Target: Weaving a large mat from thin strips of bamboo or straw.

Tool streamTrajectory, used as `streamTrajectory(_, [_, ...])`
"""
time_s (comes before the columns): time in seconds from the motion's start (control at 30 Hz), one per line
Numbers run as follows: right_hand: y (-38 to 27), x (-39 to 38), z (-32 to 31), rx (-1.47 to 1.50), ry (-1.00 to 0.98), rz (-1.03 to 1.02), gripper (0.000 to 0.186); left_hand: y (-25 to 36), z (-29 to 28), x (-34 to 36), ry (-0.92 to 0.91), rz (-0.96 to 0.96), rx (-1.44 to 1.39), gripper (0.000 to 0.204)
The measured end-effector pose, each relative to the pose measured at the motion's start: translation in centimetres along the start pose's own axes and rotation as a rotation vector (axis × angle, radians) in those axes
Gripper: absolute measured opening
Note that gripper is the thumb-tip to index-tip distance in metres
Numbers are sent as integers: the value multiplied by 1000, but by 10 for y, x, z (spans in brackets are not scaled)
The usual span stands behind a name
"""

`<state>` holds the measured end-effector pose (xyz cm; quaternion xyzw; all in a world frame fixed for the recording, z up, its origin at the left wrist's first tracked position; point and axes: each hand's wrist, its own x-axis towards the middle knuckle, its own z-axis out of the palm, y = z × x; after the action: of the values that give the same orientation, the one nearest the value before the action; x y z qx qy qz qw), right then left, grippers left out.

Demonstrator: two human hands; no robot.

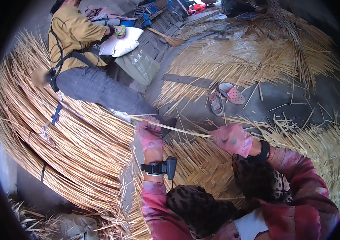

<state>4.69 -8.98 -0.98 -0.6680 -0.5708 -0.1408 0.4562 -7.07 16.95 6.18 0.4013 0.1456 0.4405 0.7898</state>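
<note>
In the head view, my left hand [150,134], in a pink glove, is closed on a long pale split reed strip [182,130]. My right hand [232,139], gloved the same way, grips the strip's right end, so it stretches between the two hands. Below them lies a woven herringbone reed mat [196,168] with loose ends along its far edge; my knees in leopard-print cloth rest over it. A large bundle of long reeds [58,140], tied with dark bands, lies beside my left arm.
A person in a yellow top [76,32] sits up-left, a gloved hand on a white sack [114,47]. Beyond are a green-grey sack [138,67], pink perforated clogs [232,94], another unfinished mat [246,52], a straw broom [172,40] and another person [238,6].
</note>
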Motion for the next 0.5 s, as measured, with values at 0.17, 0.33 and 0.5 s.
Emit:
streamTrajectory(0.17, [5,14,25,174,-160,-109,4,52,-86,6,27,44,-139,14])
streamTrajectory(0.33, [-31,34,71,169,-302,-279,9,103,-158,-23,392,121,-38,5])
streamTrajectory(0.5, [-74,41,135,190,-497,-370,15,155,-282,-101,817,276,200,34])
